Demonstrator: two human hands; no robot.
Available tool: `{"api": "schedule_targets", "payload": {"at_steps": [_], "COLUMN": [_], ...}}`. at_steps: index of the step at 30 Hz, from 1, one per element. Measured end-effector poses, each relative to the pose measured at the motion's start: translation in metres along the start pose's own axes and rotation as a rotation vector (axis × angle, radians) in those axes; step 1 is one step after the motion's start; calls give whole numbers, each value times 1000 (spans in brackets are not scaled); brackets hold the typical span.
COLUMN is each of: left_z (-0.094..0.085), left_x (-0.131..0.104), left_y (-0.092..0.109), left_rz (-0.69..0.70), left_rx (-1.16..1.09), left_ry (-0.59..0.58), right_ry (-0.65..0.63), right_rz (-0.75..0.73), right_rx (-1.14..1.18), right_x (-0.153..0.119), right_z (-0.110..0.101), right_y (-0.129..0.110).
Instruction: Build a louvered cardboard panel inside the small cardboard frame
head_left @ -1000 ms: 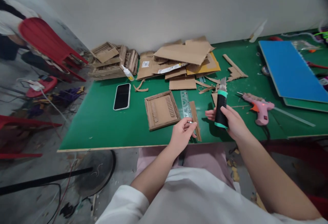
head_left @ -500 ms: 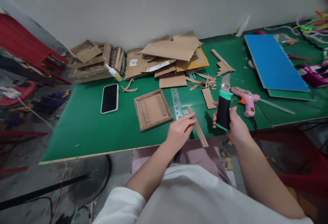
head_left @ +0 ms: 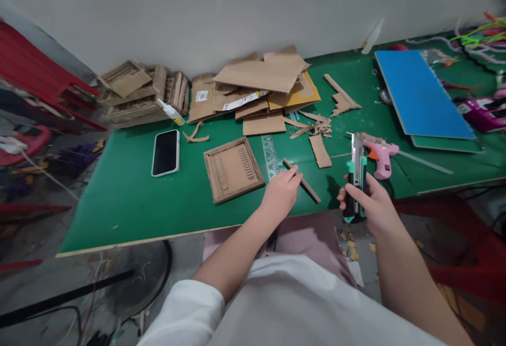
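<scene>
My left hand (head_left: 280, 194) pinches a narrow cardboard strip (head_left: 310, 190), which lies slantwise near the front edge of the green table. In my right hand (head_left: 367, 198) is a black and teal utility knife (head_left: 356, 177), its blade pointing away from me, above the table's front edge. Left of my left hand sits a square cardboard frame (head_left: 233, 169) with ridged strips inside. A clear ruler (head_left: 270, 157) lies between the frame and the strip. Just beyond the knife rests a pink glue gun (head_left: 382, 157).
A phone (head_left: 166, 152) lies on the left of the table (head_left: 130, 209). Behind are stacked cardboard frames (head_left: 138, 98), a glue bottle (head_left: 171, 112) and cardboard sheets (head_left: 259, 76). Scraps (head_left: 320, 151) lie near the middle, a blue board (head_left: 422, 95) on the right.
The strip has moved from overhanging the front edge to lying on the table. My right hand has moved slightly right and down, and the knife has turned in it.
</scene>
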State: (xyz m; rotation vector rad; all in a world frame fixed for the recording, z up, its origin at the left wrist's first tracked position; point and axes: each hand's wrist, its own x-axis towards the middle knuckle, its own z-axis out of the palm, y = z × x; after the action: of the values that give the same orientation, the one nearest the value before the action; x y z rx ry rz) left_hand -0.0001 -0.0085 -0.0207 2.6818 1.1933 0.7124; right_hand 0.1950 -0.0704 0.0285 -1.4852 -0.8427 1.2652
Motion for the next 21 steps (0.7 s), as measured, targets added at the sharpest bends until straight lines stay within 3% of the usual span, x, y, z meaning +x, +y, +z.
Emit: {"api": "schedule_targets", "payload": {"at_steps": [7,11,16,21], "left_z": [-8,-13,-21,-29], "left_x": [-8,-15,-22,-17], "left_y": [-1,1,4,5], "left_rz": [17,8,-29,9], "left_rx": [11,-7,-25,-47], "left_ry": [-36,-27,-37,-7], "right_ry": [106,100,-6,-92], "right_rz": [-4,1,-73,-256], "right_rx": [-114,-223,-732,-1205], "right_x": [-2,-5,-12,-22], "right_z": [-4,-8,-12,-6], "right_y": [5,9,4,-4]}}
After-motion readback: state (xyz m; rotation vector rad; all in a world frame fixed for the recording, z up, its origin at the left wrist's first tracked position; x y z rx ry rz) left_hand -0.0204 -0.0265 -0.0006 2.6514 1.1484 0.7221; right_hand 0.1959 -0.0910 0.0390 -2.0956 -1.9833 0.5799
